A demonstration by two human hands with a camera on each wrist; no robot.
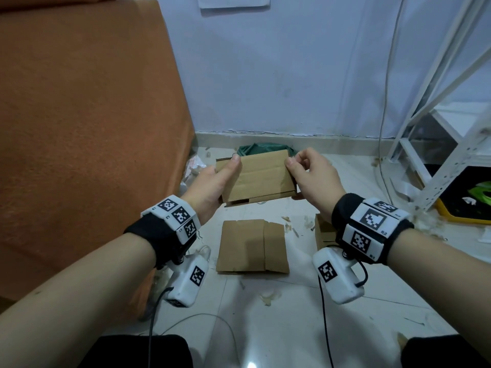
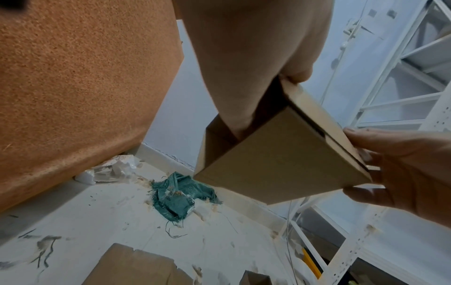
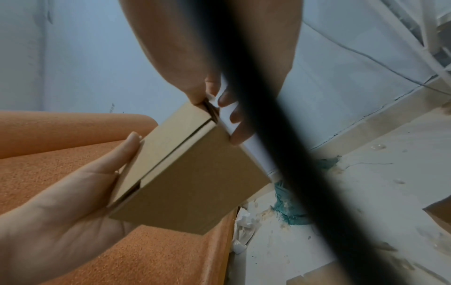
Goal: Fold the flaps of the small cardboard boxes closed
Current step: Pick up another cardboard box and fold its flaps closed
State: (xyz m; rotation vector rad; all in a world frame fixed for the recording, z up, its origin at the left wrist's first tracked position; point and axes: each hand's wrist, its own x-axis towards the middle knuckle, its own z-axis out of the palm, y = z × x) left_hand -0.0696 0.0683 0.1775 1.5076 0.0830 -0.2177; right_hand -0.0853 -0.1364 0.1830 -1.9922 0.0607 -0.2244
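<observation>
I hold a small brown cardboard box in the air between both hands, above the floor. My left hand grips its left end, thumb on top and fingers underneath. My right hand pinches the right end, thumb on the upper corner, fingers over the end flap. The box shows its underside in the left wrist view; a top flap seam runs along the box in the right wrist view. A flattened cardboard box lies on the floor below. Another cardboard piece sits partly hidden behind my right wrist.
An orange-covered bed or sofa fills the left side. A green crumpled cloth lies by the wall. White metal shelving stands at right, with a black and yellow mat under it. Scraps litter the white tile floor. Cables hang from my wrists.
</observation>
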